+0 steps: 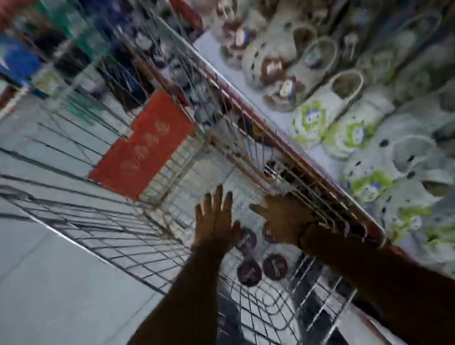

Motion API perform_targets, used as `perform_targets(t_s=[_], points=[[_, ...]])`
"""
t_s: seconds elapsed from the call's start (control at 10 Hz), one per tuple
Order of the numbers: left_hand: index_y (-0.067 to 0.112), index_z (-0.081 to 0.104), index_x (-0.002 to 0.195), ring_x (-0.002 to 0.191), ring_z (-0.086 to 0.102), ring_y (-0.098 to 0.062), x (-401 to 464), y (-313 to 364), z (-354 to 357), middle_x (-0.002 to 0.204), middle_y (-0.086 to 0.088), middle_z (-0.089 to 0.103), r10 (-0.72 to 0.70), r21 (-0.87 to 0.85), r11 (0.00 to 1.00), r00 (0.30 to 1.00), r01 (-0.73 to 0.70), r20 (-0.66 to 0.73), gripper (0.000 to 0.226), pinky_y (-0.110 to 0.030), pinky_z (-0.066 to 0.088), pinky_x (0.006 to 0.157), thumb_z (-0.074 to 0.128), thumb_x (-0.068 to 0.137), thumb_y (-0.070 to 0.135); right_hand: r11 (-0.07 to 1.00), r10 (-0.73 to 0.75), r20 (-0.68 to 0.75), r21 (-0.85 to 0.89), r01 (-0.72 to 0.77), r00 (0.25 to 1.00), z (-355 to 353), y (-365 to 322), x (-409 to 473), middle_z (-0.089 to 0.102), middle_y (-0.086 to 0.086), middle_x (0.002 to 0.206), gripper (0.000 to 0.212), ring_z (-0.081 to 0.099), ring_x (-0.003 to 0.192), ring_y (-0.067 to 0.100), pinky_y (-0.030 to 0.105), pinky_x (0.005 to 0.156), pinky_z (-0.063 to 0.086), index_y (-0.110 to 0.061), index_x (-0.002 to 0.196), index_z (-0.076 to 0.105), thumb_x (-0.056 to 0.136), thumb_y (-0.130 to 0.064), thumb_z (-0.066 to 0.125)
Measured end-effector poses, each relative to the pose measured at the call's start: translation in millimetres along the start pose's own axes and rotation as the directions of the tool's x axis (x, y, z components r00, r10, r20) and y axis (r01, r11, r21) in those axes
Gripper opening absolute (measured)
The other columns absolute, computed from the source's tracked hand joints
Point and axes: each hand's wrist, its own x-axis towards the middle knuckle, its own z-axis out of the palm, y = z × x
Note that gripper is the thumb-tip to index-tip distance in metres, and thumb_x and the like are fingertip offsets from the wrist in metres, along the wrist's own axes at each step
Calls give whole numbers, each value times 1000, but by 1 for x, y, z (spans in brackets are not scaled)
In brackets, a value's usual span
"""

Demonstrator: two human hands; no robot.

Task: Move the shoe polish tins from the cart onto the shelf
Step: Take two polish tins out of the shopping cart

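Both my arms reach down into a wire shopping cart (pixel 131 247). Several round dark shoe polish tins lie flat on its floor: one (pixel 249 273), another (pixel 275 266), and one partly under my left hand (pixel 247 240). My left hand (pixel 216 221) hovers over them with fingers spread and nothing in it. My right hand (pixel 284 220) is lower right of it, against the cart's right wall, fingers curled downward over a tin (pixel 267 233); blur hides whether it grips. The shelf (pixel 232 61) runs along the right side of the cart.
The shelf carries rows of pale clog shoes (pixel 325 103) with green and brown charms. A red panel (pixel 144 143) sits at the cart's far end. Pale floor (pixel 30 293) lies left of the cart. Blurred colourful goods fill the shelving at the upper left.
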Motion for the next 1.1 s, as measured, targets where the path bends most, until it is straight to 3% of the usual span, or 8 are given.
perform_targets(t_s=[0.1, 0.2, 0.4, 0.5, 0.7, 0.9, 1.0, 1.1], points=[[18, 32, 157, 150, 31, -38, 16, 7, 44, 167, -14, 23, -75, -69, 994, 988, 86, 138, 72, -52, 34, 118, 60, 95, 42, 998, 52, 102, 39, -57, 993, 36, 13, 25, 34, 20, 158, 51, 39, 143, 37, 47, 117, 36, -19, 152, 38, 103, -27, 50], [18, 39, 150, 132, 47, -40, 27, 14, 102, 155, -16, 32, -113, -58, 989, 959, 132, 259, 68, -50, 50, 98, 65, 92, 42, 999, -23, 233, 27, 17, 972, 75, 24, 50, 37, 24, 155, 39, 36, 144, 38, 46, 119, 32, -6, 142, 51, 105, -17, 48], [12, 49, 133, 123, 54, -41, 42, 22, 121, 139, -15, 39, -170, -93, 977, 968, 189, 182, 48, -53, 59, 87, 69, 92, 28, 1000, -14, 122, 14, 13, 992, 76, 31, 62, 55, 20, 135, 26, 51, 125, 37, 40, 102, 43, -7, 124, 64, 101, -12, 53], [10, 55, 128, 121, 54, -40, 40, 19, 95, 135, -13, 43, -143, -86, 984, 977, 158, 158, 50, -51, 59, 87, 75, 86, 28, 999, 37, 67, 26, -39, 997, 55, 26, 49, 55, 17, 132, 27, 50, 125, 36, 41, 103, 44, -8, 121, 64, 94, -12, 60], [13, 44, 140, 118, 57, -35, 9, -9, -24, 137, -11, 52, -123, -157, 982, 985, 104, -118, 79, -47, 56, 84, 81, 73, 32, 942, 226, -117, 279, -186, 967, -46, 1, 9, 43, 14, 145, 85, 48, 129, 38, 47, 106, 48, -11, 139, 49, 67, -39, 85], [26, 48, 124, 100, 68, -27, -42, -29, -182, 112, -2, 70, -157, -411, 908, 849, -77, -505, 68, -40, 59, 76, 78, 63, 36, 939, 183, -577, 341, 32, 796, -197, -38, -40, 61, 7, 117, 74, 60, 109, 33, 39, 92, 54, -18, 118, 64, 56, -53, 84], [42, 51, 109, 86, 71, -1, -66, -18, -271, 94, 19, 70, -148, -484, 817, 697, -314, -701, 58, -14, 57, 68, 78, 59, 29, 935, 144, -776, 311, 173, 614, -281, -54, -84, 63, 6, 108, 78, 62, 99, 32, 41, 84, 56, -23, 118, 59, 55, -63, 76], [37, 53, 109, 89, 69, 1, -75, -6, -313, 97, 19, 67, -76, -429, 787, 622, -443, -780, 55, -17, 58, 74, 79, 62, 23, 933, 145, -860, 283, 221, 489, -324, -56, -117, 61, 2, 103, 70, 61, 94, 26, 34, 79, 55, -27, 112, 58, 53, -60, 75]])
